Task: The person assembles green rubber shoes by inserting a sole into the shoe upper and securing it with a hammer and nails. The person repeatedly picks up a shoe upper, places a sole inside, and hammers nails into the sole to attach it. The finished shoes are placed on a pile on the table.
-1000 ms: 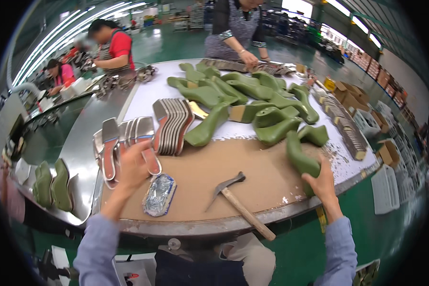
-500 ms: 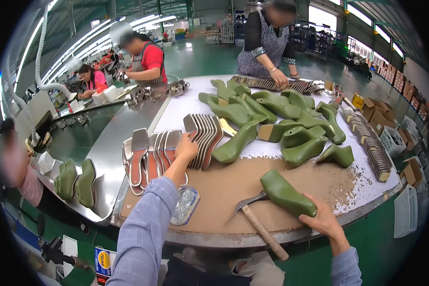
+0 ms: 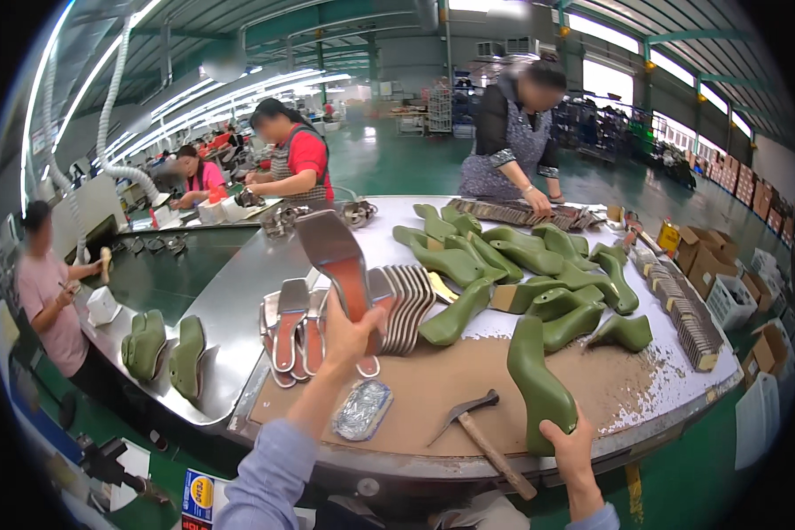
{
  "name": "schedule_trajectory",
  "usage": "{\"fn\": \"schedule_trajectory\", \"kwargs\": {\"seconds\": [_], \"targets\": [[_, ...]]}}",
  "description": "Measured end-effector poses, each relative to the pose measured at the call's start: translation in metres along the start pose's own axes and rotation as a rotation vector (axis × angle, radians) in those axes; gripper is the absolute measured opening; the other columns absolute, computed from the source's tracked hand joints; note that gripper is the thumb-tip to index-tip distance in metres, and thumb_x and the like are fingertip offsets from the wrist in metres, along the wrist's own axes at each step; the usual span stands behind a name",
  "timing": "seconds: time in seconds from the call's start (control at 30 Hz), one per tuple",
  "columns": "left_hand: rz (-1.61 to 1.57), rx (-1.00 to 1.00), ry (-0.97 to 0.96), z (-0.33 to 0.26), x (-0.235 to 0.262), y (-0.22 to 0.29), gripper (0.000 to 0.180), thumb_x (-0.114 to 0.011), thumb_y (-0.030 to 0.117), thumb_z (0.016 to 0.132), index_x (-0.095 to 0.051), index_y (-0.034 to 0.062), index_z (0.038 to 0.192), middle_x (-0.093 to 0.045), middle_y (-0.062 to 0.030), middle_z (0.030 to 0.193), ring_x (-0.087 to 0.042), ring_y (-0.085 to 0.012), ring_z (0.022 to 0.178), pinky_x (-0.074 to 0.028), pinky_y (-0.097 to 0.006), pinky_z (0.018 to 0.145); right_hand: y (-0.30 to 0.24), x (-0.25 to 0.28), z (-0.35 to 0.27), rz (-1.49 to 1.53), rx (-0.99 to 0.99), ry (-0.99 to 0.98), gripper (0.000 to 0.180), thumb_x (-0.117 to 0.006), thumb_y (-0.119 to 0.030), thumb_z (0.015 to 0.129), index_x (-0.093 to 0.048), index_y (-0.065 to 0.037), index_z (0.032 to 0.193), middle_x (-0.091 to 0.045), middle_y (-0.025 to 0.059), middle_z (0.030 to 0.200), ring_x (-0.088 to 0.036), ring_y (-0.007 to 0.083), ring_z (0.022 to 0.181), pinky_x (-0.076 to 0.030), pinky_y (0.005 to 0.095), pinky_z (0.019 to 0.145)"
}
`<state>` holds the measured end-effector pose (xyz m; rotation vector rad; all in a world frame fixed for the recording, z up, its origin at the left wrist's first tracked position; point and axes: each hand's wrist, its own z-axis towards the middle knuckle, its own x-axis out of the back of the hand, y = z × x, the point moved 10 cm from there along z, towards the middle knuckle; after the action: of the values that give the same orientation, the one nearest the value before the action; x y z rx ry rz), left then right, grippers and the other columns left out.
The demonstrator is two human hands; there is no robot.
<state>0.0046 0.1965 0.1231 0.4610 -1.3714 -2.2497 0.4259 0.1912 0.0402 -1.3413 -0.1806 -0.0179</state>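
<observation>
My left hand (image 3: 352, 337) is closed around a brown square-toed insole (image 3: 337, 256), raised upright above the bench. Just behind and beside it stands a row of similar insoles (image 3: 406, 305) with pale rims. In my right hand (image 3: 572, 446) is a green shoe last (image 3: 530, 375), gripped at its lower end and tilted upright over the brown board (image 3: 433, 375). Between the hands lies a hammer (image 3: 490, 446) with a wooden handle, reaching past the front edge. A clear plastic-wrapped packet (image 3: 363, 410) rests near my left wrist.
Several green lasts (image 3: 455, 262) lie heaped behind the board. More lasts (image 3: 185, 358) stand on the metal table at left. A long row of stacked insoles (image 3: 680, 283) lines the right edge. Across the bench a person (image 3: 512, 141) handles another row; other people work at left.
My left hand has lifted an insole out of the row. My right hand has turned the last from lying slanted to upright. The whole view has shifted slightly.
</observation>
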Motion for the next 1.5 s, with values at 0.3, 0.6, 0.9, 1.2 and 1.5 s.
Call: {"fn": "schedule_trajectory", "kwargs": {"seconds": [0.3,0.6,0.9,1.2,1.5], "targets": [[-1.070,0.453,-0.152,-0.144,0.018,0.046,0.071,-0.042,0.064,0.096,-0.054,0.0022,0.130,-0.065,-0.0162,0.110,-0.066,-0.0277,0.100,-0.056,-0.044,0.088,-0.175,-0.220,-0.082,-0.400,0.785,-0.388,0.073,-0.074,-0.042,0.088,-0.046,-0.001,0.141,-0.051,0.0281,0.134,-0.042,0.0467,0.132,-0.040,0.0480,0.107],[-0.769,-0.042,0.022,-0.155,0.124,0.056,0.062,-0.049,0.044,0.099,-0.042,0.0005,0.143,-0.057,-0.0209,0.133,-0.060,-0.0331,0.118,-0.050,-0.045,0.102,-0.091,-0.255,-0.104,0.259,0.443,-0.701,0.069,-0.080,0.000,0.081,-0.036,-0.006,0.135,-0.050,0.0202,0.133,-0.053,0.0278,0.126,-0.046,0.0383,0.103],[-0.293,0.322,0.408,-0.250,0.234,-0.027,0.046,-0.053,0.010,0.093,-0.047,0.0019,0.138,-0.056,-0.0186,0.133,-0.058,-0.0304,0.121,-0.044,-0.042,0.107,-0.046,-0.290,-0.140,-0.407,0.624,-0.843,0.046,-0.074,-0.002,0.076,-0.060,-0.006,0.120,-0.051,0.0244,0.127,-0.054,0.0423,0.110,-0.048,0.0464,0.095],[0.949,-0.054,-0.670,-0.114,0.063,-0.051,0.030,-0.070,0.018,0.084,-0.072,0.0052,0.111,-0.070,-0.0189,0.101,-0.068,-0.0330,0.096,-0.054,-0.042,0.083,-0.047,-0.294,-0.144,-0.374,0.704,-0.786,0.047,-0.073,-0.002,0.075,-0.056,-0.008,0.119,-0.050,0.0234,0.126,-0.055,0.0429,0.104,-0.050,0.0493,0.087],[1.118,-0.009,-0.822,-0.095,0.036,-0.088,0.016,-0.072,0.021,0.078,-0.078,0.0117,0.090,-0.073,-0.0121,0.082,-0.071,-0.0313,0.080,-0.056,-0.043,0.078,-0.050,-0.292,-0.141,-0.372,0.647,-0.774,0.040,-0.070,-0.004,0.078,-0.058,-0.008,0.116,-0.052,0.0206,0.119,-0.056,0.0382,0.099,-0.051,0.0475,0.084]]}}
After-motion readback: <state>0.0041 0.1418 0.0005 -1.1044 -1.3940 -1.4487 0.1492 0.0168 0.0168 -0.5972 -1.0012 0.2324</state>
